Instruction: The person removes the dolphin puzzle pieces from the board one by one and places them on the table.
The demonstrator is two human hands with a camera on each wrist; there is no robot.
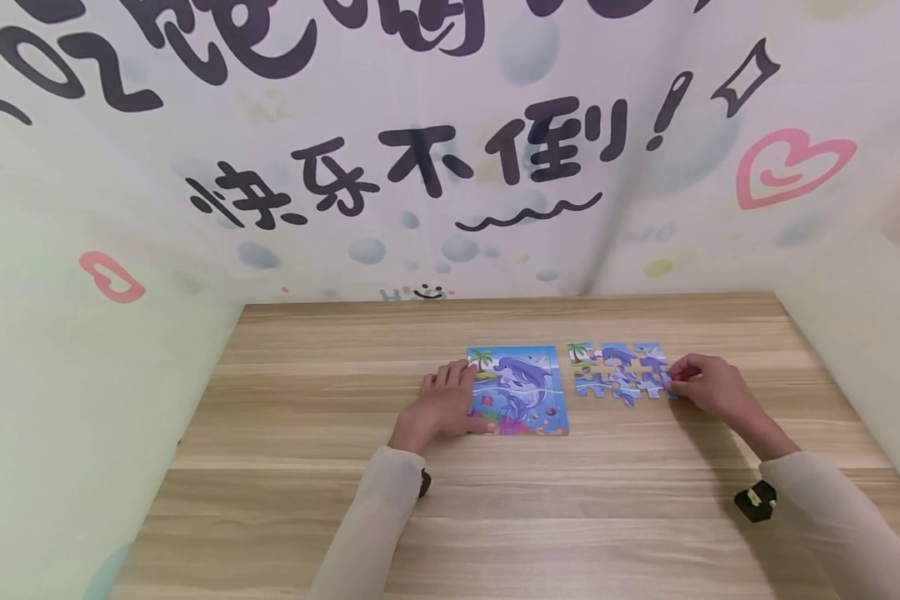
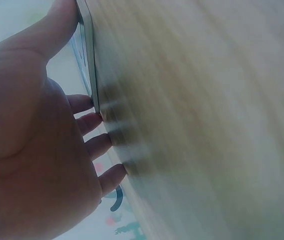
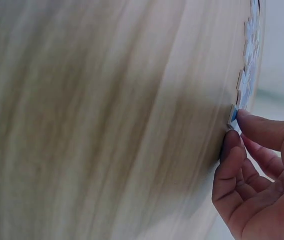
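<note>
Blue dolphin-print board (image 1: 521,387); blue-purple pieces (image 1: 625,386); streaked tan table (image 1: 270,500).

Table (image 1: 270,517): wood-grained, backed by a white wall (image 1: 307,271).
Writing (image 1: 426,162): printed in black on the wall.
Hearts (image 1: 795,169): outlined in pink, left and right.
Bubbles (image 1: 461,249): scattered around the writing.

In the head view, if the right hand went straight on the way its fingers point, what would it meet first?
Past the blue piece it pinches, the right hand would probably meet the adjoining puzzle pieces first. Whether its fingertips would clear them is hard to judge.
</note>
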